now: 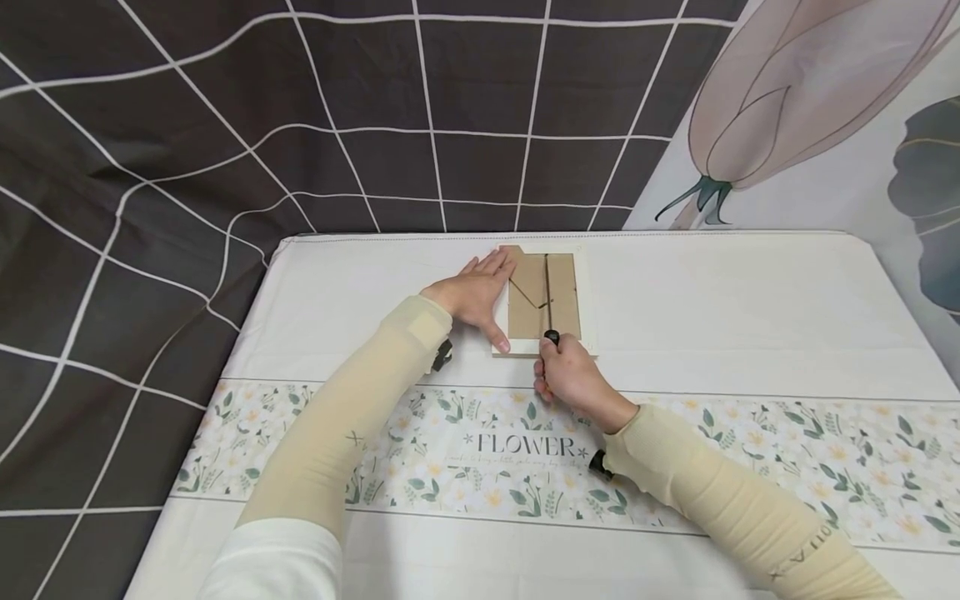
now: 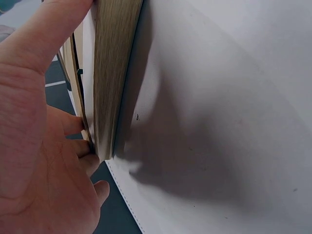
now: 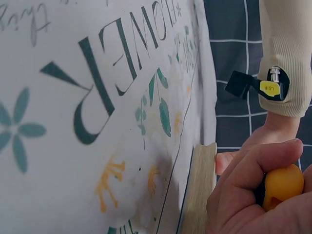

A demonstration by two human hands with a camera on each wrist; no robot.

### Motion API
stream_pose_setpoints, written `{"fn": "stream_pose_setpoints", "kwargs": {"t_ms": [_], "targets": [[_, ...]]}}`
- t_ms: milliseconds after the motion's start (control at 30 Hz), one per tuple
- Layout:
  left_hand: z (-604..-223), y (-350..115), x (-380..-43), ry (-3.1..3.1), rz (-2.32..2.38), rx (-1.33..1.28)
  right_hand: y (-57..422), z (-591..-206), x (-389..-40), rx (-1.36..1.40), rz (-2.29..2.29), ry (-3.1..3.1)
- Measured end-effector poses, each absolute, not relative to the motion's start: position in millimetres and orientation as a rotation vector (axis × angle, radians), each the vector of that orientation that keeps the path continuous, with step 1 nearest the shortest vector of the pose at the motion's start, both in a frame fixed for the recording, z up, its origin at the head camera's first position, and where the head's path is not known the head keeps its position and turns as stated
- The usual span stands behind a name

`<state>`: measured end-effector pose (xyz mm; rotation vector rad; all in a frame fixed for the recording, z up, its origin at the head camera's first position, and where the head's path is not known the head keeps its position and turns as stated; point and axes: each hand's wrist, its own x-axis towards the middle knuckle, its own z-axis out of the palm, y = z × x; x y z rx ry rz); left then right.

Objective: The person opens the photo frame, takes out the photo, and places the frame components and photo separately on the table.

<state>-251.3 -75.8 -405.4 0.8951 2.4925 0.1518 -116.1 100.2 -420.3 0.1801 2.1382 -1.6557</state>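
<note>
A picture frame (image 1: 589, 300) with a pale border lies back side up on the table, its brown backing board (image 1: 566, 283) showing. My left hand (image 1: 477, 298) rests along the frame's left side, fingers stretched over the upper left corner and thumb at the lower left. In the left wrist view, the frame's wood-grain side (image 2: 114, 73) shows beside the palm. My right hand (image 1: 573, 373) grips a screwdriver at the frame's near edge. Its long dark shaft (image 1: 548, 292) reaches over the board to the far edge. The yellow handle end (image 3: 285, 185) sticks out of the fist.
A white tablecloth (image 1: 720, 317) with a printed floral band (image 1: 750, 450) covers the table. Behind the table's far edge hangs a dark grid-patterned curtain (image 1: 480, 167). A large flower print (image 1: 757, 108) is on the cloth at the back right.
</note>
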Motion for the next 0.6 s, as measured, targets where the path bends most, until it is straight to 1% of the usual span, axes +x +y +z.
{"fn": "stream_pose_setpoints", "kwargs": {"t_ms": [267,600], "targets": [[-404.8,-75.9,-250.8,2.492,0.153,0.896,99.6,-420.0,-115.9,0.191,-1.638,2.136],[-404.5,-75.7,-251.4,2.492,0.161,0.891,97.1,-420.4,-116.1,0.245,-1.745,2.058]]}}
